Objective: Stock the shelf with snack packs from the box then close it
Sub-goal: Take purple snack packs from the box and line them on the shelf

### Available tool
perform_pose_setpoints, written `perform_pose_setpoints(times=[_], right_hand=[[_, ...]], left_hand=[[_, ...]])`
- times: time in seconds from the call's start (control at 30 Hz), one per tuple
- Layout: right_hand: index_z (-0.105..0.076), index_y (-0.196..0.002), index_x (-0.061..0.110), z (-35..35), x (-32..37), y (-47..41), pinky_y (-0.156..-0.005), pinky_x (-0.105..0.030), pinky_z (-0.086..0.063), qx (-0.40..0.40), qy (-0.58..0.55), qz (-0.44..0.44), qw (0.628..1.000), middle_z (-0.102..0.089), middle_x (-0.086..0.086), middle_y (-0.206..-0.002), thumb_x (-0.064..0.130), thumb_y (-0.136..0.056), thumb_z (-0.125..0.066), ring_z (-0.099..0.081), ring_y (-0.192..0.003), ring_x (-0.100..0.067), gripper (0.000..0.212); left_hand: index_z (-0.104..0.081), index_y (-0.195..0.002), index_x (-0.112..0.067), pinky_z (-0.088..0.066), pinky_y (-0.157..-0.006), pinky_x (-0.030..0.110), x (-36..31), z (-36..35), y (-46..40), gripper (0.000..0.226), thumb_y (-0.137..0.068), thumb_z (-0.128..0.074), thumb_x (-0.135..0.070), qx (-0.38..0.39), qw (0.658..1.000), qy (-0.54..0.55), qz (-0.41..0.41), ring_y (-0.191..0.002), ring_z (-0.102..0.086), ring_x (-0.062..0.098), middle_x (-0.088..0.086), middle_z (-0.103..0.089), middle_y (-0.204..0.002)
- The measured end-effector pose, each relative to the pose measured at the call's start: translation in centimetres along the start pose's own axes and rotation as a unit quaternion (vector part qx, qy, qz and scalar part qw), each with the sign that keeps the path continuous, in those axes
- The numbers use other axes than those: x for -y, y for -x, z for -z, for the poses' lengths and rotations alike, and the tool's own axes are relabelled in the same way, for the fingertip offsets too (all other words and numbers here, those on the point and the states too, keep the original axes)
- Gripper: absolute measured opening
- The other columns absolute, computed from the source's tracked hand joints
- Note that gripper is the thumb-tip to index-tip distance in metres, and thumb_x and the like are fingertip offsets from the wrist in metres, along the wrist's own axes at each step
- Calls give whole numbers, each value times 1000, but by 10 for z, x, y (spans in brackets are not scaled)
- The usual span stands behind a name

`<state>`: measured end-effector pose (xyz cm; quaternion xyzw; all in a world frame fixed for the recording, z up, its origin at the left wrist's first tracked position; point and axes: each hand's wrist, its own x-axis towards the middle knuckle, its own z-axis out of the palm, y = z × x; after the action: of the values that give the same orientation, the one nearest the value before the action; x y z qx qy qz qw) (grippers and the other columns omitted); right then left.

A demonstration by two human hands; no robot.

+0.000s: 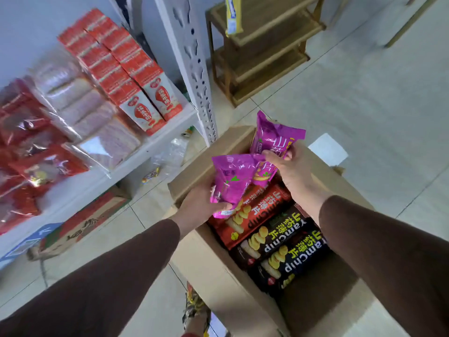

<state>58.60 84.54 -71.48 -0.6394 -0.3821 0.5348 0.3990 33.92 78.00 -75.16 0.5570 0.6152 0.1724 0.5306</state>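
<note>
Nearest, two brown sleeves reach forward over an open cardboard box [194,171] standing on the tiled floor [364,105]. Inside the box lie long yam-chip packs: two black packs [279,254] at the near end and a red pack [257,212] beyond them. The left hand [199,203] grips a purple pack [233,181] from below, thumb curled over its lower edge, holding it above the box's left side. The right hand [291,166] pinches a second purple pack [272,144] between thumb and fingers, just beyond and right of the first; the two packs touch or overlap. To the left stands a white shelf [150,142] carrying red-and-white cartons [136,76] and clear-wrapped goods [80,105]. A flattened red carton [85,222] lies on the floor beneath it. Farthest, a wooden rack [262,49] stands beyond the box.
</note>
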Motion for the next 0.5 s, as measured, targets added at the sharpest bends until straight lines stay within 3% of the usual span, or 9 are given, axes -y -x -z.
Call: perform_pose_setpoints(times=[0.13, 0.27, 0.33, 0.43, 0.5], right_hand=[[-57, -124, 20, -3, 94, 52, -72, -11, -51, 43, -6, 14, 999, -72, 9, -105, 24, -85, -80, -69, -86, 6, 45], [-64, -108, 40, -10, 191, 110, -88, -35, -57, 83, -18, 46, 995, -76, 12, -102, 24, -86, -80, -74, -93, -7, 32], [-64, -115, 30, -16, 236, 141, -86, -36, -58, 98, -26, 64, 993, -77, 7, -104, 18, -86, -79, -75, -95, -14, 34], [-62, -118, 21, -31, 300, 187, -79, -26, -57, 113, -9, 92, 989, -77, 8, -102, 16, -86, -79, -74, -94, -10, 36], [-64, -117, 23, -45, 336, 218, -88, -37, -58, 118, 2, 107, 987, -77, 5, -107, 26, -81, -83, -73, -98, -14, 41]], left_hand=[[-54, -116, -56, -51, -100, 44, -68, 48, 65, 66, -61, -88, -44, -47, 997, 59, 7, -105, -68, 6, -18, -71, -112], [-60, -118, -36, -51, -99, 43, -136, 98, 142, 70, -56, -85, -55, -95, 992, 79, -6, -100, -68, 7, -13, -73, -107], [-61, -120, -29, -52, -94, 39, -169, 124, 180, 71, -57, -86, -51, -118, 990, 80, -13, -98, -68, 7, -12, -73, -106], [-60, -121, -28, -53, -92, 38, -212, 165, 236, 67, -62, -88, -42, -144, 986, 81, -26, -99, -69, 10, -9, -74, -107], [-58, -125, -28, -55, -91, 38, -234, 193, 272, 68, -66, -88, -44, -159, 983, 79, -40, -101, -69, 11, -11, -74, -109]])
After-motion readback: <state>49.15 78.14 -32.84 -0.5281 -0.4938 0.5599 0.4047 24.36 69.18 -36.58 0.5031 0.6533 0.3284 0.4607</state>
